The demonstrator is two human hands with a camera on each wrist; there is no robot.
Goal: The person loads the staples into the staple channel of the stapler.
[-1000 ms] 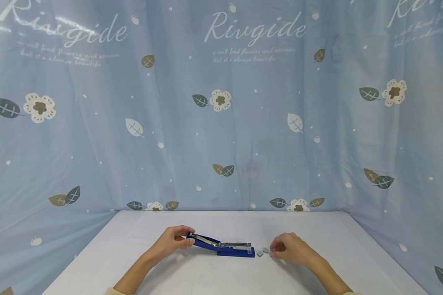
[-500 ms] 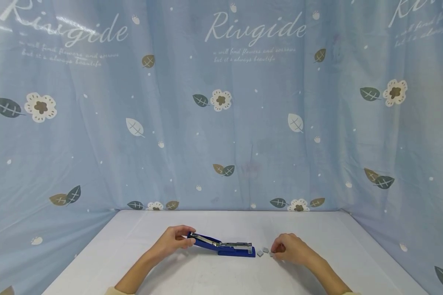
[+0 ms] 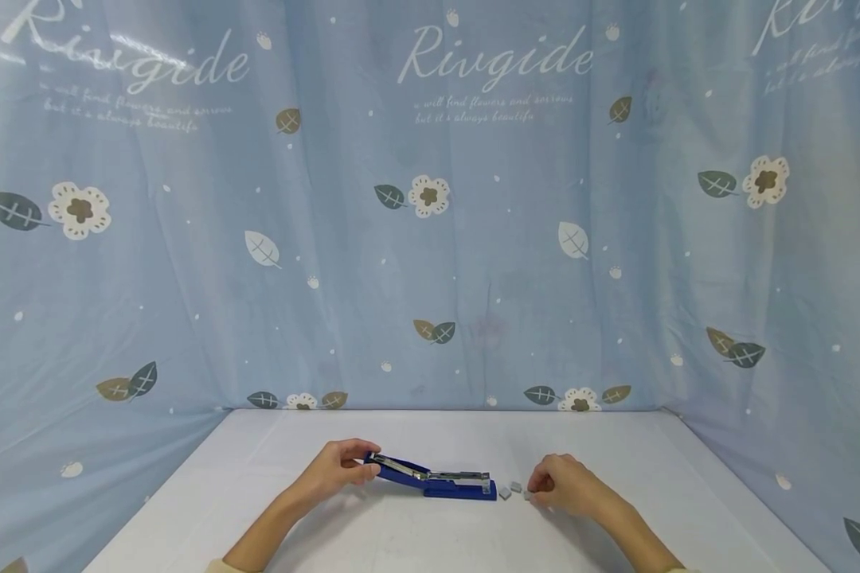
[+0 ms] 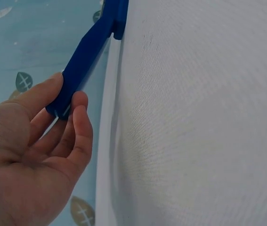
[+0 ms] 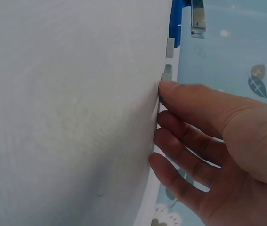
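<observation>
A blue stapler (image 3: 459, 489) lies on the white table with its top swung back to the left, showing the metal staple magazine (image 3: 459, 477). The raised end of that top is pinched between the thumb and fingers of my left hand (image 3: 337, 469); the left wrist view shows the same grip on the blue cover (image 4: 84, 61). To the right of the base are small grey staple blocks, two of them loose (image 3: 504, 493). My right hand (image 3: 569, 484) pinches a third staple block (image 5: 165, 76) at the table surface, its far side hidden by the thumb.
The white table (image 3: 416, 541) runs back to a blue printed curtain (image 3: 430, 263), which also hangs along the left and right sides. One loose staple block lies close to the stapler base's right end.
</observation>
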